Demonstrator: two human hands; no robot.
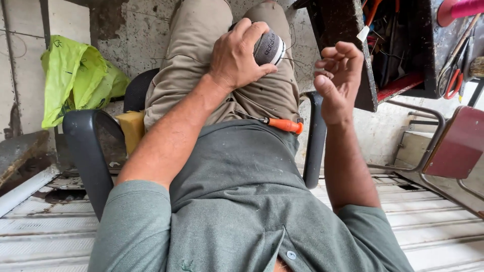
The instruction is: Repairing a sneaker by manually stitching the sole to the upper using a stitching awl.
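A grey knitted cloth shoe [268,48] with a smooth white rubber edge is seen, gripped against matt khaki cloth trousers [201,55]. The awl [283,125] is given a glossy orange plastic handle. The chair armrests [85,146] are moulded in smooth dark plastic. A crinkled, shiny yellow-green plastic bag [75,75] is seen beside rough, stained concrete floor [136,30].

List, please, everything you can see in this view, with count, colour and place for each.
Shoe: one, grey and white, on the lap under the left hand.
Awl: one, orange handle, lying on the lap.
Thread: one, thin, running from the shoe toward the right hand.
Chair: one, black armrests, under the person.
Bag: one, lime green, left floor.
Scissors: one pair, red handles, right bench.
Stool: one, dark red, lower right.
Left hand: gripping the shoe.
Right hand: raised, fingers curled.
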